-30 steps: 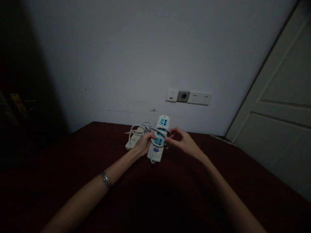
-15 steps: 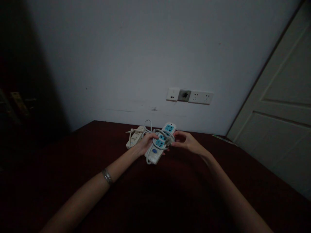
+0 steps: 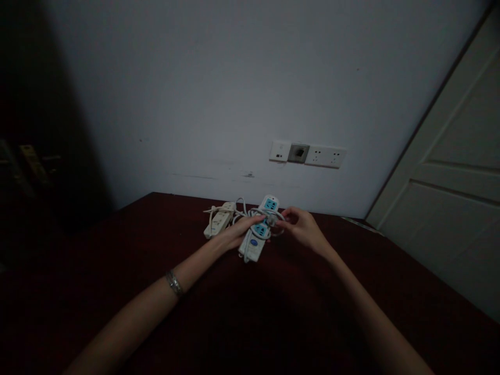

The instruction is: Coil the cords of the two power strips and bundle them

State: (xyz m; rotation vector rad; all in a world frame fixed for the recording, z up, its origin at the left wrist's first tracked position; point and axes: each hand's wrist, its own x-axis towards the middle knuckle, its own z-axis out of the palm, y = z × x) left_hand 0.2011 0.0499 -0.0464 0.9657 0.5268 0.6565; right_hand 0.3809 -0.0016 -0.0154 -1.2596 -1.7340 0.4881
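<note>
A white power strip [image 3: 253,250] with blue sockets slants away from me over the dark red table. Its cord [image 3: 250,210] is looped around the middle. My left hand [image 3: 240,229] grips the strip from the left side, thumb across the top by the cord and fingers underneath. At the right side, my right hand [image 3: 300,226] is closed, thumb and fingers pinching the cord's plug end [image 3: 272,220]. Just left of my left hand lies a second, cream power strip [image 3: 219,220] with its own cord wrapped over it.
The dark red tabletop [image 3: 164,224] meets a pale wall [image 3: 195,104]. Wall sockets [image 3: 325,156] and a grey wall plate [image 3: 298,153] sit above the table. A white panelled door [image 3: 449,182] stands at right, a dark door with a brass-coloured handle plate [image 3: 34,161] at left.
The blue-socketed strip has turned a little more upright and its near end has shifted right. My left thumb has slid right across it, and my right hand has shifted slightly right.
</note>
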